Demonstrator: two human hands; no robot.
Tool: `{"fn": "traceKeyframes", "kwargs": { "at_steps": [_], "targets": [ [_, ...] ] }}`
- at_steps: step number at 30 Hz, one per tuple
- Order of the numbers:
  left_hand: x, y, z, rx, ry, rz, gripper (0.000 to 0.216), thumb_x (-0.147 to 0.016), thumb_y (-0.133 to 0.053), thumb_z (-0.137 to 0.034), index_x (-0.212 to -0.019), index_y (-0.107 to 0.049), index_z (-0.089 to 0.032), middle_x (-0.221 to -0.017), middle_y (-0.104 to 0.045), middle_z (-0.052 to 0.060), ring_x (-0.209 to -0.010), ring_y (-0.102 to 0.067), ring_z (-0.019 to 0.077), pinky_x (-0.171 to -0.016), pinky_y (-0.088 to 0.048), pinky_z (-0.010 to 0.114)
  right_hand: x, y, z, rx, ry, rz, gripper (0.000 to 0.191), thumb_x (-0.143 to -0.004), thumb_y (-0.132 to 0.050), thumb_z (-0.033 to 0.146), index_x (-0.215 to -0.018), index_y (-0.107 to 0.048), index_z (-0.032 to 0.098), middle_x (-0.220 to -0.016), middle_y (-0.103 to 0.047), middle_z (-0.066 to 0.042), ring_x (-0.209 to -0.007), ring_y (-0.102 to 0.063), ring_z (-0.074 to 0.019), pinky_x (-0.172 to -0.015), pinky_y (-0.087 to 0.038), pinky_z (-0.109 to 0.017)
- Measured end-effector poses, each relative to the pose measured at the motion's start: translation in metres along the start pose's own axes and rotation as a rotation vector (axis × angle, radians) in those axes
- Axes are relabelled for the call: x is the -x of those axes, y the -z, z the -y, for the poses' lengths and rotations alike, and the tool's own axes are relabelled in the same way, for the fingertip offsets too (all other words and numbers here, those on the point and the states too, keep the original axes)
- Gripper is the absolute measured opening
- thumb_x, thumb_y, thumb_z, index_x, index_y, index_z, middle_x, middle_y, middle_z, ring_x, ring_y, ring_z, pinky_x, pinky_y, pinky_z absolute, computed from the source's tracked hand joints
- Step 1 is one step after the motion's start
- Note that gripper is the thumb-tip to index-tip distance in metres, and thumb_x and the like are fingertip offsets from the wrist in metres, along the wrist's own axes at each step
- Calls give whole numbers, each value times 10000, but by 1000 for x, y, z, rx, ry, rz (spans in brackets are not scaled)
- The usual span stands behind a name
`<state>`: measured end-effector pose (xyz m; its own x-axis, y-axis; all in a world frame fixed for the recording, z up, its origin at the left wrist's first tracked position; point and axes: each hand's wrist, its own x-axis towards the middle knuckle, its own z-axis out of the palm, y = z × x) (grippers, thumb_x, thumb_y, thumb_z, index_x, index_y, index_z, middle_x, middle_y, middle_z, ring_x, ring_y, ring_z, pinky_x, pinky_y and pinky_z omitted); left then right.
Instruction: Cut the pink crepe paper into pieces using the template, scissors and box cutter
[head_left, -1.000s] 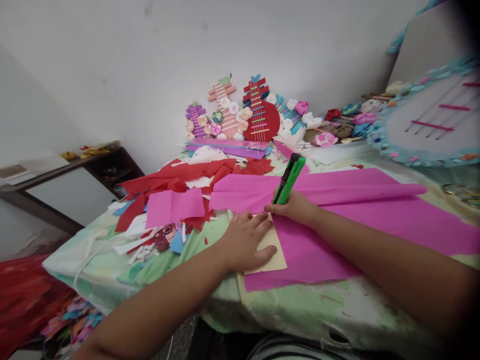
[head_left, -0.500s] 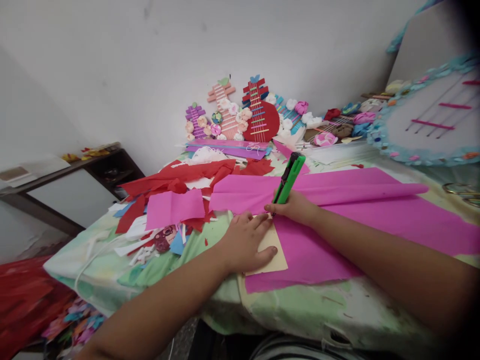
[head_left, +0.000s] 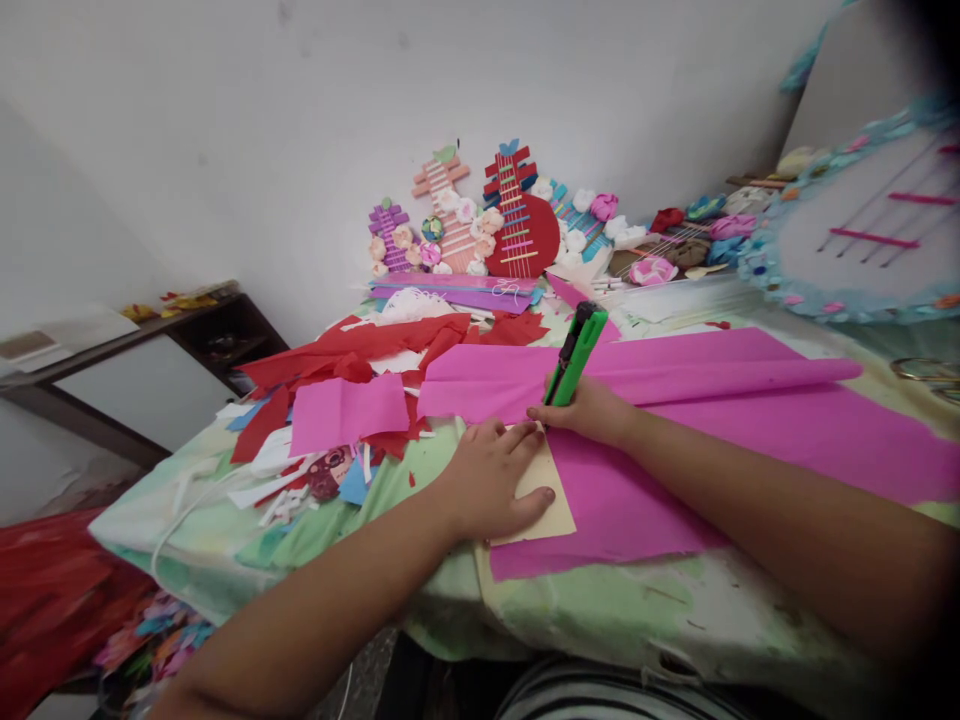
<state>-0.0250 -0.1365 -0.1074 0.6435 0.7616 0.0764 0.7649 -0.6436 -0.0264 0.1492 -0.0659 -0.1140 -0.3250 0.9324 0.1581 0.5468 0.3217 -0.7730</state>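
My right grip (head_left: pixel 589 408) held a green pen-like tool (head_left: pixel 576 352); my left grip (head_left: pixel 489 482), unclenched, lay on cream card (head_left: pixel 553 505); firm, flat pressure seemed wise

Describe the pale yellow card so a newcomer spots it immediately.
On the cloth-covered table, find the large pink sheet. At its near-left corner, the left hand lies spread over the card, partly hiding it. Its pale yellow colour and straight edges set it apart from the pink beside it.

The right hand (head_left: pixel 591 410) hides from me the tip of the green tool (head_left: pixel 574 358); the left hand (head_left: pixel 495 482) covers much of the cream card (head_left: pixel 553 512); a blue-edged board (head_left: pixel 817 222) is cut off.
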Motion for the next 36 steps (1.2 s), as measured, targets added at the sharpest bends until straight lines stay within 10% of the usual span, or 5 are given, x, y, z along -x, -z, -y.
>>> {"fn": "traceKeyframes", "kwargs": {
  "at_steps": [36],
  "targets": [
    [-1, 2, -2, -15, 6, 12, 631, -805, -301, -525, -1300, -335, -135, -1336, -372, 78, -1112, -367, 303, -934, -275, 461, 3, 3, 1, -45, -13, 46, 398, -580, -578, 538, -590, -437, 165, -541, -446, 31, -523, -411, -88, -508, -321, -230]
  ]
}}
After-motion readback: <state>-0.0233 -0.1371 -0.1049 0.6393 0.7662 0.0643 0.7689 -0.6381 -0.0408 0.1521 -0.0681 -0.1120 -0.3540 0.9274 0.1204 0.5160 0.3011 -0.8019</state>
